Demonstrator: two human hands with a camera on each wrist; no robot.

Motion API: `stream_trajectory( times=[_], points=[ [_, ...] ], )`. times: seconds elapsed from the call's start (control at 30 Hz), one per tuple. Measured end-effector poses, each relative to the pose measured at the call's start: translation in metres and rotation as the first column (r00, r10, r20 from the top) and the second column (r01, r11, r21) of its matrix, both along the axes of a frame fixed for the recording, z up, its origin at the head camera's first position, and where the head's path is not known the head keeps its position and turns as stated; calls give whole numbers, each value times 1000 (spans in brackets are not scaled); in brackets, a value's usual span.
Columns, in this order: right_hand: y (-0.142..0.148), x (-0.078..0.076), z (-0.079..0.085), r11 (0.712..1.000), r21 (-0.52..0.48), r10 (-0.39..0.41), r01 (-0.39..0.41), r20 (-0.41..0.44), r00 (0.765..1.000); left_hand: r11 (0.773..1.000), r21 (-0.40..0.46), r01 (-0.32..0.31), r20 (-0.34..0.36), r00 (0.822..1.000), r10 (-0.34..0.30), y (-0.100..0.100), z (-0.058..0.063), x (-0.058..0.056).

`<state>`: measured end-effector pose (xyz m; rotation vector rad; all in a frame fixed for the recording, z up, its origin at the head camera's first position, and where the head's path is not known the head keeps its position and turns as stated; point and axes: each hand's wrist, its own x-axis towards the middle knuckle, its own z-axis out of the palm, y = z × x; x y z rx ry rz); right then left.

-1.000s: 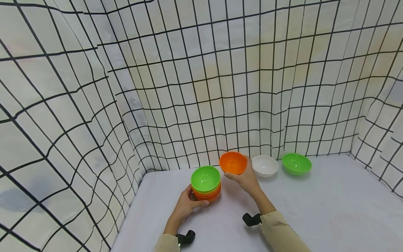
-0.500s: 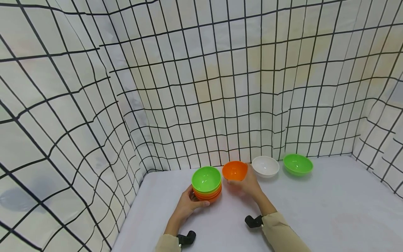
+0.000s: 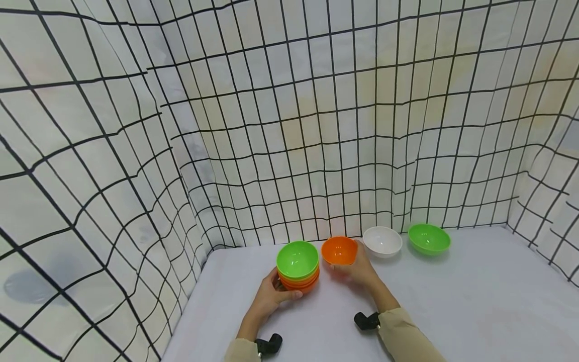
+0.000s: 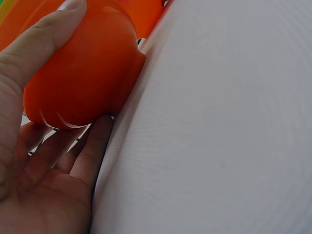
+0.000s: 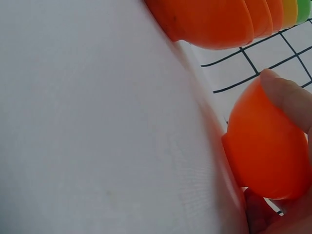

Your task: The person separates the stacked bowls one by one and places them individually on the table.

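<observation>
In the head view my left hand [image 3: 267,297] curves round the side of a stack of nested bowls. A green bowl [image 3: 297,260] tops this stack, with a yellow one and several orange bowls [image 3: 302,286] beneath it. The left wrist view has the thumb along the lowest orange bowl [image 4: 83,68] and the other fingers behind it. Just right of the stack, my right hand [image 3: 361,270] holds a single orange bowl [image 3: 339,250] by its right side. Seen from the right wrist, that bowl's foot is at the tabletop, thumb on its wall.
A white bowl [image 3: 382,242] stands just right of the held orange bowl, and a separate green bowl [image 3: 428,239] is farther right. A white cloth [image 3: 475,301] covers the table. White walls with black grid lines [image 3: 344,125] rise behind and at both sides.
My right hand has lowered the orange bowl from beside the stack's top to the tabletop. The left hand has kept its hold on the stack.
</observation>
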<state>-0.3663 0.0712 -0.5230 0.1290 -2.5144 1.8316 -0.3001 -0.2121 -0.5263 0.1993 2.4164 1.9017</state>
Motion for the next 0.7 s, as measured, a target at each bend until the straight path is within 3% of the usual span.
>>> stream_trajectory(
  times=[0.43,0.7],
  points=[
    [-3,-7,2,1000,-17,-17,18,10,1000,1000,9,-12,-14,1000,12,1,2,3],
    [-6,-14,4,999,34,-43,41,51,998,1000,4,-4,-22,1000,4,0,2,3]
  ],
)
